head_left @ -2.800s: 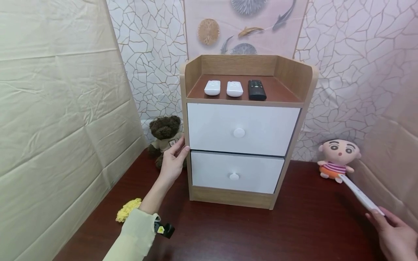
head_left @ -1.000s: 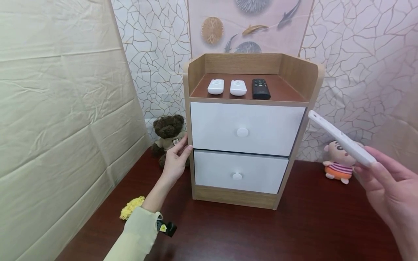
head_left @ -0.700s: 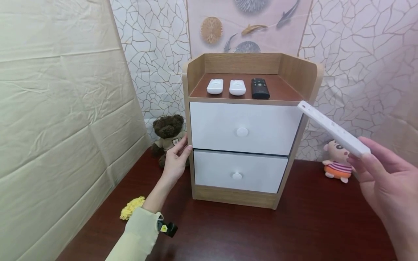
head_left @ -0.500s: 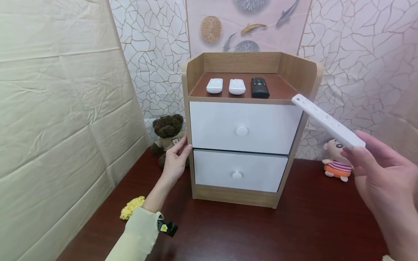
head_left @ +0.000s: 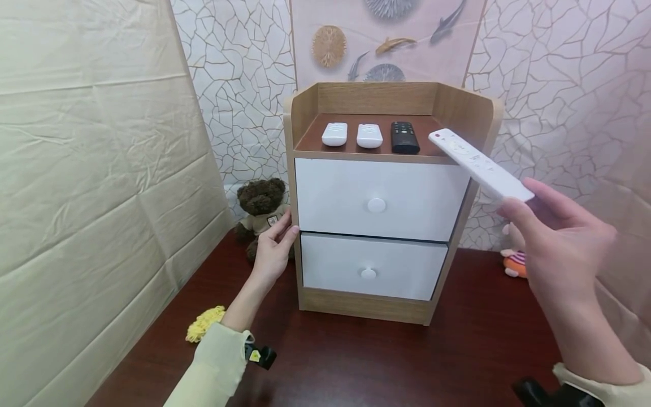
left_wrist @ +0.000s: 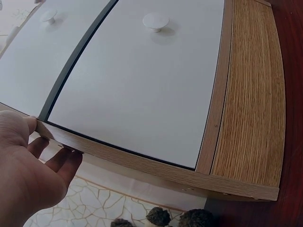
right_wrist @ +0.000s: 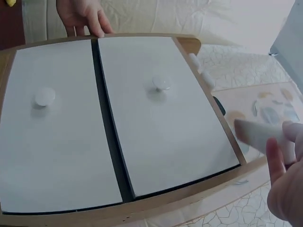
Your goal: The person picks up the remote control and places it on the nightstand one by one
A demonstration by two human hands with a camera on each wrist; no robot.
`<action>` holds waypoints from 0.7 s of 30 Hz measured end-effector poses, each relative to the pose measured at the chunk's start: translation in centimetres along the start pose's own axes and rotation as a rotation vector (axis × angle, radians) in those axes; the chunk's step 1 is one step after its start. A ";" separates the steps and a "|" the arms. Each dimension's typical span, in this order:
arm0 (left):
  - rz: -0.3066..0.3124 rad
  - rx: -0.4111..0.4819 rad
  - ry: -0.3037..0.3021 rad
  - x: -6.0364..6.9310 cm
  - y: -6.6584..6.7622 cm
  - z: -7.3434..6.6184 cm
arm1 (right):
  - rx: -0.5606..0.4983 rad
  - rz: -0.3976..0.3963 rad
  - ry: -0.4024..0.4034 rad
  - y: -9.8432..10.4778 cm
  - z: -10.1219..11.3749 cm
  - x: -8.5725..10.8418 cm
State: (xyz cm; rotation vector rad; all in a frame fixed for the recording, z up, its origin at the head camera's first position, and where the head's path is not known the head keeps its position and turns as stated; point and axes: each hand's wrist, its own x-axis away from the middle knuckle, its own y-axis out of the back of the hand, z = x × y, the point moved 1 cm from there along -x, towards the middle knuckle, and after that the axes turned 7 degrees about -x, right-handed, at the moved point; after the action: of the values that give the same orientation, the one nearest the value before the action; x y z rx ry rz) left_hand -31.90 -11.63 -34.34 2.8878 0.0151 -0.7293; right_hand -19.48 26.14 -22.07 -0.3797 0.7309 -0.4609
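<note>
A wooden bedside cabinet [head_left: 351, 301] with two white drawers, both pushed in, stands on the dark red-brown table. My left hand [head_left: 272, 251] grips its left side panel; in the left wrist view the thumb lies at the front edge and the fingers [left_wrist: 59, 161] bend behind. In my right hand [head_left: 564, 243] a white remote control [head_left: 483, 167] is pinched at its near end, its far end over the right front of the cabinet's top shelf. On that shelf lie a white remote [head_left: 334, 134], another white remote [head_left: 369, 136] and a black remote [head_left: 404, 138] in a row.
A brown teddy bear [head_left: 261, 196] sits left of the cabinet, behind my left hand. At the right, a plush doll [head_left: 515, 263] is mostly hidden by my right hand. A yellow fringed thing [head_left: 204, 324] lies by my left forearm. Raised panels edge the shelf's back and sides.
My right hand has carried the white remote up from low at the right, then leftward to the shelf's right front. The left hand keeps its hold on the cabinet.
</note>
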 end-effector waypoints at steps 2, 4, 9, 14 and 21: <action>-0.006 0.000 -0.001 0.0 0.0 0.0 | 0.126 0.007 0.035 -0.5 -0.1 -0.1; -0.009 -0.004 -0.004 0.1 0.1 0.0 | 0.213 0.012 0.062 -0.9 -0.2 -0.2; 0.001 -0.003 0.002 0.3 0.1 0.2 | 0.392 -0.002 0.096 -1.8 -0.4 -0.7; 0.002 -0.001 0.004 0.2 0.0 0.1 | 0.510 -0.008 0.171 -2.9 -0.7 -1.3; 0.003 0.005 -0.009 0.1 -0.1 0.0 | 0.604 0.001 0.266 -4.1 -1.0 -2.6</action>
State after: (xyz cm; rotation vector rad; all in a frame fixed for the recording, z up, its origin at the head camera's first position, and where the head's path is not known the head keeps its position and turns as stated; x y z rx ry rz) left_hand -31.84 -11.56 -34.38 2.8890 0.0082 -0.7434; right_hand -23.01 23.91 -19.30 0.2536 0.8081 -0.7120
